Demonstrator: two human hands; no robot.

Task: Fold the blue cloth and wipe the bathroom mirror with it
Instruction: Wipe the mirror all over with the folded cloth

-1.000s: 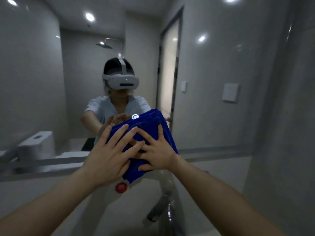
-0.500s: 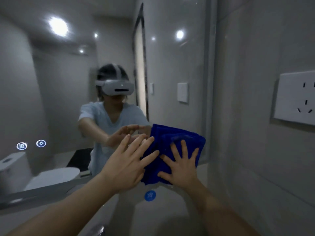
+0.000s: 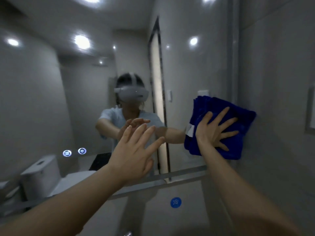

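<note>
The folded blue cloth [image 3: 237, 147] lies flat against the bathroom mirror [image 3: 51, 99], near the mirror's right edge. My right hand [image 3: 215, 129] presses on the cloth with its fingers spread wide. My left hand [image 3: 134, 152] hovers in front of the glass to the left of the cloth, fingers apart, touching nothing. The mirror reflects a person with a white headset and both outstretched arms.
The grey wall [image 3: 276, 82] meets the mirror's right edge, with a white wall plate [image 3: 310, 109] at the far right. Two lit touch icons [image 3: 75, 152] glow low on the glass. A blue round sticker [image 3: 175, 202] sits below the mirror's lower ledge [image 3: 153, 183]. A toilet [image 3: 40, 174] shows in reflection.
My right hand has slid the cloth to the right and up along the mirror. My left hand has come off the cloth and stays behind, now free.
</note>
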